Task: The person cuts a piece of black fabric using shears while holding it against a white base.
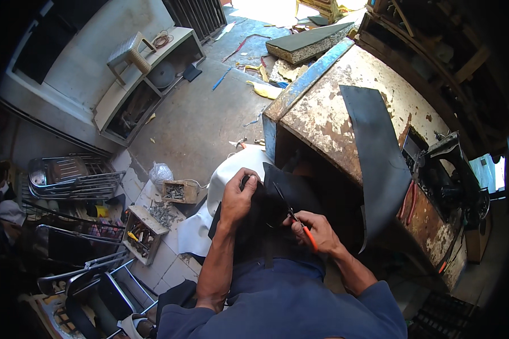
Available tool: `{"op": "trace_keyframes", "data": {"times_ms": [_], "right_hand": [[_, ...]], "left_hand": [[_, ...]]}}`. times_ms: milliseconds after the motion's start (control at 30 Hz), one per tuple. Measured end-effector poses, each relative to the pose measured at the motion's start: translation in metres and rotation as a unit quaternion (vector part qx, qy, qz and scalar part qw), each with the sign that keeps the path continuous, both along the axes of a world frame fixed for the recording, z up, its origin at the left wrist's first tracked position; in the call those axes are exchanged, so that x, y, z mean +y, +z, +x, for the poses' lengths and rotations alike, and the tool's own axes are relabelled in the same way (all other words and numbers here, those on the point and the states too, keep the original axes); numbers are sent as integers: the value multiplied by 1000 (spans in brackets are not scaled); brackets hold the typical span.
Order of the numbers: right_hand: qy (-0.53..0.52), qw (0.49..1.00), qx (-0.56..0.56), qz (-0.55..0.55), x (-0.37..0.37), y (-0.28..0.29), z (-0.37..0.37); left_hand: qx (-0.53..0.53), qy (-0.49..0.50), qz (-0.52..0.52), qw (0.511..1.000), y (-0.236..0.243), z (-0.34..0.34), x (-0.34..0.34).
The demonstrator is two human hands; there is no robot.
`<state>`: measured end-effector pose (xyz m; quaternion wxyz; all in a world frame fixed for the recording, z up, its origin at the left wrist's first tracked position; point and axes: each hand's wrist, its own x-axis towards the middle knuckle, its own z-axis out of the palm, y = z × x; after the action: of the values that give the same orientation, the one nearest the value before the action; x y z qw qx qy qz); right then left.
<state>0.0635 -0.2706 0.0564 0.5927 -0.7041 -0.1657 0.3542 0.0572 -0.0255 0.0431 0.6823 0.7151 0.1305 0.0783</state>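
Observation:
My left hand (pixel 241 195) is closed on the edge of a black sheet of material (pixel 288 182) that lies over my lap. Orange-handled scissors (pixel 309 238) are in my right hand (pixel 318 227), fingers wrapped round the handles. Their blades point up and away to the left, over the dark sheet; whether they bite into it I cannot tell. Beneath and left of the black piece, a white sheet (pixel 221 179) spreads toward the floor.
On the worn table (pixel 322 127) at right lie a long black strip (pixel 373 152) and red-handled pliers (pixel 410 199), near a dark machine (pixel 448 172). Wooden boxes of small metal parts (pixel 146 234) sit on the left floor, beside metal chair frames (pixel 76 178). A foam block (pixel 305 45) lies farther off.

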Motion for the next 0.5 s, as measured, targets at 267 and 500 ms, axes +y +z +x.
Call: {"op": "trace_keyframes", "data": {"times_ms": [267,500], "right_hand": [[21,974,224,17,8,-8,-13],[9,974,207,88,15,-17,-5]], "left_hand": [[9,8,-32,999,-6,-8,3],[14,2,-16,1000,-3,-8,-8]]}}
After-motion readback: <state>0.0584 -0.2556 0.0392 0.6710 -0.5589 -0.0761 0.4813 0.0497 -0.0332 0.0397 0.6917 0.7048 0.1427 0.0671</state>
